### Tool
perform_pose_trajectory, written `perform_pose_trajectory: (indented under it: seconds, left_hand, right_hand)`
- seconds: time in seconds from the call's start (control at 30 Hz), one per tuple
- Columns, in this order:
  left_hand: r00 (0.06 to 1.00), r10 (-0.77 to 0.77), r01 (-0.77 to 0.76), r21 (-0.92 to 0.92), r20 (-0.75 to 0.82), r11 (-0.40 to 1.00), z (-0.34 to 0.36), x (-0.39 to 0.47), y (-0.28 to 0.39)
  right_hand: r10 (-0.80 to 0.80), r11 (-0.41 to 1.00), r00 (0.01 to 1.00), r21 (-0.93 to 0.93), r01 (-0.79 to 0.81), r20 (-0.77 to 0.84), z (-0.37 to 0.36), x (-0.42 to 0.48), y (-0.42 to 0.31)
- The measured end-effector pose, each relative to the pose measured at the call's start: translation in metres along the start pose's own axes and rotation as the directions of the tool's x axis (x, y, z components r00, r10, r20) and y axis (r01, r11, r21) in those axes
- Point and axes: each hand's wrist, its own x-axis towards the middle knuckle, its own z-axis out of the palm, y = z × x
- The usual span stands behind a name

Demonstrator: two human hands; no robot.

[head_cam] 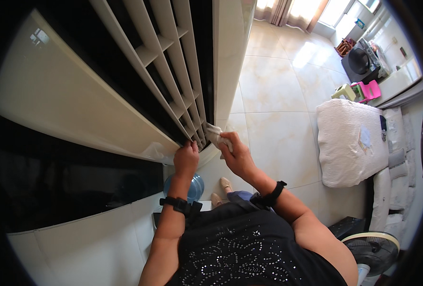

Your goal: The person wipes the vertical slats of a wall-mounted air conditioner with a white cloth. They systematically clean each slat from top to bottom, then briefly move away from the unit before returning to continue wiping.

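In front of me rises a tall, pale appliance, seemingly a standing air conditioner, with a louvered vent grille (165, 43) of light plastic slats over a dark opening. My left hand (186, 159) pinches the edge of a slat near the lower end of the grille. My right hand (238, 155) grips a crumpled whitish cloth (216, 137) whose far end touches the right side of the slats near the same end. Both wrists wear black straps.
A blue plastic water bottle (195, 187) stands on the floor below my left forearm. To the right are a sofa piece with a white quilted cover (350, 143), an electric fan (372, 250), a pink child's chair (370, 90) and a dark washing machine (359, 60).
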Motion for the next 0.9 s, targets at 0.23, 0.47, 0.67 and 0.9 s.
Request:
perform_pose_trajectory:
  seconds: [0.23,0.47,0.67,0.9]
  left_hand:
    - [0.999,0.037,-0.036,0.03,-0.022,0.999,0.005,0.002,-0.003]
    - [0.995,-0.084,0.086,-0.035,0.05,0.996,0.02,0.004,-0.019]
    - [1.0,-0.024,0.024,0.026,0.011,0.999,0.024,0.002,-0.02]
    - [0.999,-0.019,0.019,-0.006,0.027,1.0,0.022,0.003,-0.022]
  right_hand:
    - [0.096,0.73,0.957,-0.673,0.119,0.273,0.014,0.062,-0.036]
    - [-0.117,0.69,0.965,-0.68,0.248,0.234,-0.001,0.046,-0.046]
    - [-0.253,0.775,0.958,-0.565,0.284,0.134,-0.007,0.037,-0.038]
    - [-0.095,0.755,0.985,-0.635,0.165,0.144,0.015,0.054,-0.023]
